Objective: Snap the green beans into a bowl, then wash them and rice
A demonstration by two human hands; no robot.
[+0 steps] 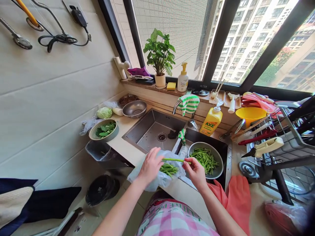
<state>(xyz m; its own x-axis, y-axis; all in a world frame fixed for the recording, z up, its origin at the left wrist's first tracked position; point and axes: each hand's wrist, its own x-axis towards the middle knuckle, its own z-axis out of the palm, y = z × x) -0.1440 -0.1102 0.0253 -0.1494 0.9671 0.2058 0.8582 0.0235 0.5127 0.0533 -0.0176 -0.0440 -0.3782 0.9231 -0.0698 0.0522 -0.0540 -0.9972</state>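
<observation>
Both my hands hold one long green vegetable stalk (175, 160) level above the counter edge. My left hand (150, 165) pinches its left end, and my right hand (195, 170) pinches its right end. Under the stalk lies a clear plastic bag (161, 178) with more green stalks (168, 169) on it. Just right of my right hand a grey bowl (220, 163) in the right sink basin holds several cut green pieces (204, 159).
The empty left sink basin (151, 131) lies behind the bag. A colander of leafy greens (103, 129), a cabbage (104, 113) and a steel bowl (135, 108) sit at the left. A yellow detergent bottle (211, 120) and a dish rack (283, 141) stand right. A black bin (101, 190) sits below.
</observation>
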